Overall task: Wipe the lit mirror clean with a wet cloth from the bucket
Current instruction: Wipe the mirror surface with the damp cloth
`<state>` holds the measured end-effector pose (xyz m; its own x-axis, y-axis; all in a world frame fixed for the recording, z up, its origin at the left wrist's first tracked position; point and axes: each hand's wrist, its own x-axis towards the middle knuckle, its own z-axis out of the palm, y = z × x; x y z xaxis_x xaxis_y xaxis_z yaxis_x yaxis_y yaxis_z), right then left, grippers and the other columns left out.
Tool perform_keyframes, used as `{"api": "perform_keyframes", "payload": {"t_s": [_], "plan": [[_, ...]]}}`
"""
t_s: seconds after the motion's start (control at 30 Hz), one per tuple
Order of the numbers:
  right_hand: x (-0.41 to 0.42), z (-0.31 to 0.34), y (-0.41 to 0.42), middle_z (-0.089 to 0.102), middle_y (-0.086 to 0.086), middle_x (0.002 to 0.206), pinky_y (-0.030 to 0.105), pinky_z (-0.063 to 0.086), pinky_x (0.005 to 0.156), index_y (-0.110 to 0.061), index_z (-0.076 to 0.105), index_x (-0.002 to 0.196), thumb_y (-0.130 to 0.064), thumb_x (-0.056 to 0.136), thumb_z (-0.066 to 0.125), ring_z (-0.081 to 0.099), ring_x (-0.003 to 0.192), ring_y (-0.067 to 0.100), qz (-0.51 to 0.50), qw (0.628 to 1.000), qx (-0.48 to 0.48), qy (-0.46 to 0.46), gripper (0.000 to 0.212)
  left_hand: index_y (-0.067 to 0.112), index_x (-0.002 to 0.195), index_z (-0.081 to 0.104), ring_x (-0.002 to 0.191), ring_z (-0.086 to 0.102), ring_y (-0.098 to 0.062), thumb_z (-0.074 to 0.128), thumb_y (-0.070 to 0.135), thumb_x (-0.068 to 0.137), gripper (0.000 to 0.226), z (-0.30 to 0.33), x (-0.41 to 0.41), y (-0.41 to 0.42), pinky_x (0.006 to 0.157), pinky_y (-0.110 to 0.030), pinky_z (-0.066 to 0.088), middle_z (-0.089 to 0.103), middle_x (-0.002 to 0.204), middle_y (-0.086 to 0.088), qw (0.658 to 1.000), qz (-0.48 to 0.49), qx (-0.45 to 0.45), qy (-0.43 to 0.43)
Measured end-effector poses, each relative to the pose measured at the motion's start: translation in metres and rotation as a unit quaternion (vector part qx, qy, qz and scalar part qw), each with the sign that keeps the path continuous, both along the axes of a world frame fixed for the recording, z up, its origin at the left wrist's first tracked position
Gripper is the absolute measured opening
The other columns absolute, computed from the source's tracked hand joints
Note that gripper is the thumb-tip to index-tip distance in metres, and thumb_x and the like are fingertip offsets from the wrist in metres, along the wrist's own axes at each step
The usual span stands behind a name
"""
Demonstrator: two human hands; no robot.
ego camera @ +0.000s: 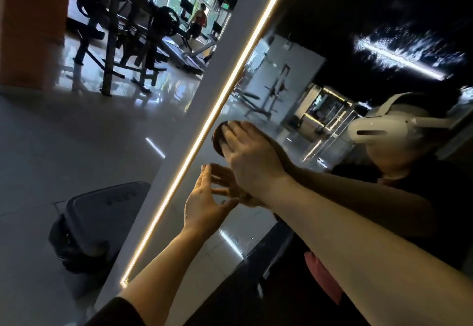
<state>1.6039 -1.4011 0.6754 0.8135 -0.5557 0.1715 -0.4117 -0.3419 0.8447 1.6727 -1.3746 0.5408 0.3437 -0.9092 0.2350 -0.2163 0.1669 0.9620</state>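
My right hand [245,151] is flat, fingers straight, pressing the brown cloth [219,139] against the mirror [320,44] glass. The cloth sits just inside the lit strip [217,110] on the mirror's left edge, bunched under my fingers; can't tell its long axis. My left hand [204,205] is below it, fingers spread and relaxed, holding nothing, fingertips at the glass near its own reflection. The mirror and strip run tilted in view, lower left to upper right. A dark bin [97,225] stands on the floor left of the frame.
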Motion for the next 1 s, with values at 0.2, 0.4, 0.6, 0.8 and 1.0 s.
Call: {"api": "perform_keyframes", "payload": {"t_s": [0.2,0.4,0.6,0.8,1.0], "plan": [[0.016,0.058,-0.022,0.052,0.021,0.143,0.046,0.026,0.117,-0.002,0.055,0.136,-0.017,0.085,0.065,0.044,0.136,0.036,0.023,0.973,-0.150,-0.172,0.053,0.020,0.156,0.009,0.147,0.022,-0.019,0.086,0.029,0.071,0.115,-0.003,0.005,-0.001,0.117,-0.036,0.026,0.014,0.163,0.003,0.999,-0.022,0.008,-0.031],[0.015,-0.010,-0.019,0.039,0.018,0.154,0.046,0.018,0.121,-0.005,0.039,0.148,-0.035,0.097,0.033,0.032,0.145,0.034,0.018,0.992,-0.108,-0.059,0.060,0.012,0.153,0.024,0.146,0.027,-0.020,0.077,0.030,0.082,0.090,-0.021,-0.004,0.007,0.111,-0.026,0.022,0.029,0.158,-0.004,0.996,0.077,-0.036,0.013],[-0.016,-0.034,0.008,0.050,0.016,0.146,0.046,0.028,0.117,-0.010,0.057,0.137,-0.040,0.091,0.021,0.041,0.139,0.032,-0.032,0.999,-0.035,0.000,0.065,0.012,0.153,0.023,0.145,0.027,-0.019,0.073,0.032,0.086,0.086,-0.033,-0.007,0.022,0.112,-0.026,0.021,0.029,0.159,-0.006,0.994,0.099,-0.037,0.006],[-0.050,0.002,0.027,0.040,0.021,0.152,0.049,0.022,0.121,-0.005,0.045,0.144,-0.025,0.094,0.033,0.033,0.144,0.036,-0.026,0.990,-0.090,-0.103,0.055,0.022,0.157,-0.005,0.150,-0.010,-0.012,0.061,0.081,0.053,0.136,-0.018,-0.040,0.023,0.122,-0.051,0.000,-0.011,0.164,0.008,0.999,-0.010,-0.021,-0.023],[-0.095,-0.027,0.059,0.052,0.020,0.143,0.048,0.028,0.118,-0.005,0.058,0.134,-0.031,0.088,0.052,0.045,0.137,0.034,-0.031,0.999,-0.004,-0.014,0.054,0.022,0.156,-0.008,0.145,-0.029,-0.013,0.080,0.063,0.061,0.135,-0.019,-0.044,0.022,0.120,-0.052,-0.010,-0.020,0.162,0.006,0.997,0.004,-0.004,-0.072]]}}
